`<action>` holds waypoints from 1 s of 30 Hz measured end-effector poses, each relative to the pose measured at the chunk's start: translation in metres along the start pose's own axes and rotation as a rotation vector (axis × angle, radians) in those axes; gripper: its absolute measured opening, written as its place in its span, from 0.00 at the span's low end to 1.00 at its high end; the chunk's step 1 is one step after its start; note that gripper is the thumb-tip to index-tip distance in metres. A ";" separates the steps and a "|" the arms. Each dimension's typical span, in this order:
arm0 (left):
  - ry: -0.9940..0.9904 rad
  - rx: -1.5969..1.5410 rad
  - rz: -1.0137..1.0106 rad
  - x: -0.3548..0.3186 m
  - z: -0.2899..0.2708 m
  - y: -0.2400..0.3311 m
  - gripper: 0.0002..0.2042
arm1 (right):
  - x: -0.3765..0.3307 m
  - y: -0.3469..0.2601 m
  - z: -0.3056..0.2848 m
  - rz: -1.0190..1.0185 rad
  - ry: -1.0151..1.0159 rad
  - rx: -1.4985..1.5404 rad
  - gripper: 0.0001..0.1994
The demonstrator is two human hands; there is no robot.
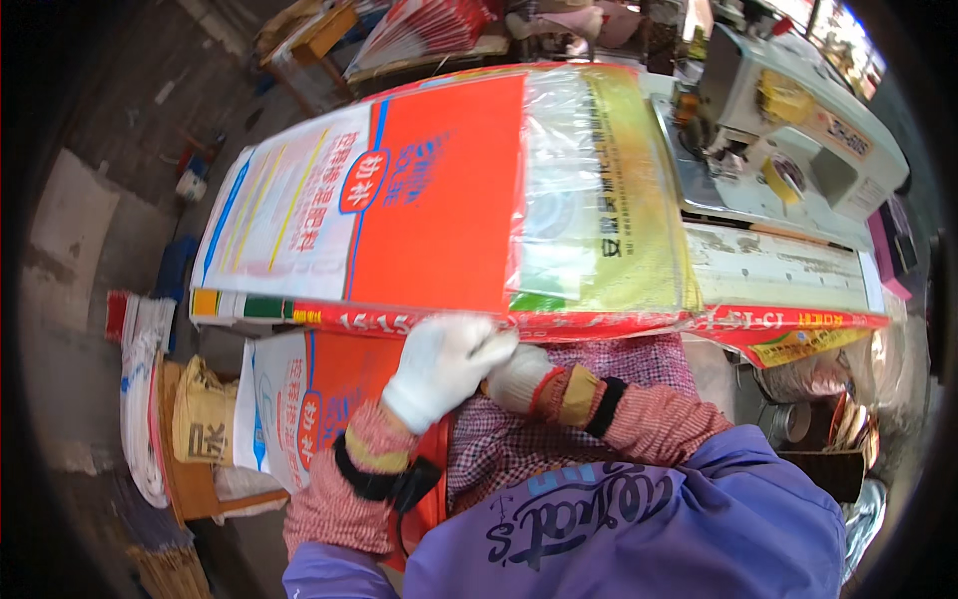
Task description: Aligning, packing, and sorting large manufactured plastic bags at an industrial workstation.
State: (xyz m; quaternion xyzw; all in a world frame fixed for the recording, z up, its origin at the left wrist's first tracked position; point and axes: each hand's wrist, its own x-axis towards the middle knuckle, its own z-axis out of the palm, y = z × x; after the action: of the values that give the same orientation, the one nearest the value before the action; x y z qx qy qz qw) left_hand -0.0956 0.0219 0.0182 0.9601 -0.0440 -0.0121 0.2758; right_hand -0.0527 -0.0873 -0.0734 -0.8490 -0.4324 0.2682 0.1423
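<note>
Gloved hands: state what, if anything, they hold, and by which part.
The left hand and right hand are close together, undersides hidden; whether they hold anything cannot be told.

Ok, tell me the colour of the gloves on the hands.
Both gloves are mostly white, shown best in the head view.

- Table (778, 265): pale, worn top, bare in part at the right.
- Sacks (449, 250): flat across its left and middle, orange and white, then shiny yellow-green.
- Sewing machine (833, 135): at the table's far right, beside the sacks.
- Wooden seat (172, 429): at left, carrying a tan bag (203, 411).
</note>
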 end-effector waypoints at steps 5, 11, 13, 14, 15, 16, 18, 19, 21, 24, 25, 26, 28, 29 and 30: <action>0.190 0.180 0.178 0.103 0.016 0.013 0.12 | -0.058 0.009 -0.041 -0.179 -0.075 0.073 0.19; 0.058 0.196 0.182 0.100 0.013 0.002 0.08 | -0.093 0.040 -0.068 -0.301 0.372 0.897 0.16; 0.082 0.103 0.225 0.083 0.009 0.002 0.08 | -0.092 0.054 -0.077 -0.044 0.424 1.360 0.10; 0.139 0.080 0.253 0.075 0.007 0.003 0.07 | -0.090 0.063 -0.084 0.032 0.543 1.206 0.11; 0.146 0.075 0.246 0.069 0.005 0.006 0.07 | -0.087 0.068 -0.090 0.075 0.552 1.547 0.12; 0.155 0.072 0.239 0.063 0.001 0.010 0.07 | -0.084 0.075 -0.098 0.093 0.593 1.629 0.12; 0.192 0.029 0.248 0.056 -0.007 0.019 0.06 | -0.080 0.087 -0.111 0.092 0.654 1.758 0.13; 0.242 0.007 0.254 0.051 -0.012 0.024 0.06 | -0.080 0.093 -0.116 0.093 0.666 1.802 0.14; 0.318 -0.025 0.253 0.045 -0.024 0.030 0.06 | -0.081 0.100 -0.121 0.145 0.605 1.864 0.17; 0.425 -0.017 0.341 0.036 -0.032 0.035 0.06 | -0.077 0.104 -0.123 0.281 0.385 1.949 0.30; 0.439 0.060 0.517 0.032 -0.031 0.036 0.07 | -0.071 0.105 -0.124 0.233 0.362 1.947 0.31; 0.299 0.260 0.627 0.028 -0.028 0.036 0.07 | -0.064 0.104 -0.124 0.238 0.345 1.945 0.32; -0.029 0.375 0.746 0.021 -0.019 0.037 0.06 | -0.044 0.105 -0.126 0.297 0.421 1.939 0.13; -0.213 0.441 0.736 0.017 -0.016 0.036 0.06 | -0.034 0.109 -0.131 0.342 0.453 1.591 0.12; -0.288 0.460 0.726 0.016 -0.012 0.035 0.05 | -0.023 0.113 -0.136 0.311 0.432 1.265 0.11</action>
State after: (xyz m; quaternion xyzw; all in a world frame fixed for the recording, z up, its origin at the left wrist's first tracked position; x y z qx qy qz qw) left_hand -0.0821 -0.0026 0.0471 0.9074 -0.4173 -0.0381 0.0327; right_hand 0.0890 -0.1734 -0.0085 -0.6895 -0.0276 0.3110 0.6536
